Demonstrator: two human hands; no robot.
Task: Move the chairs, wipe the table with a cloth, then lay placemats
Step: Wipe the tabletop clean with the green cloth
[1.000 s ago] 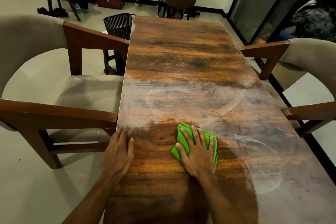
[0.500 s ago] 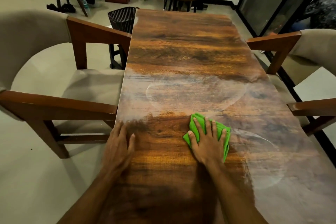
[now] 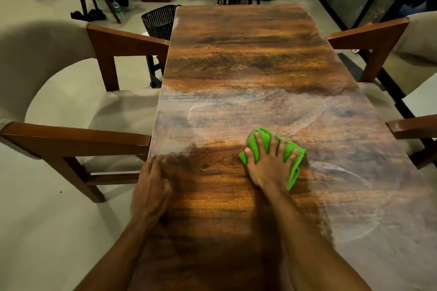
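Right hand (image 3: 267,168), fingers spread flat, presses the green cloth (image 3: 294,165) mid-bench (image 3: 248,54), toward the near end. Left hand (image 3: 151,186) rests flat at the left edge, holding nothing. A left armchair (image 3: 71,134) and a right armchair (image 3: 369,33) crowd both long edges. A black wastebasket (image 3: 158,21) stands off the far-left corner.

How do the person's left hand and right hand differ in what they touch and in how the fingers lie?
The left hand rests directly on the table, near its left edge; the right hand presses on the green cloth. The left hand's fingers lie close together; the right hand's are spread wide. Both lie palm down.
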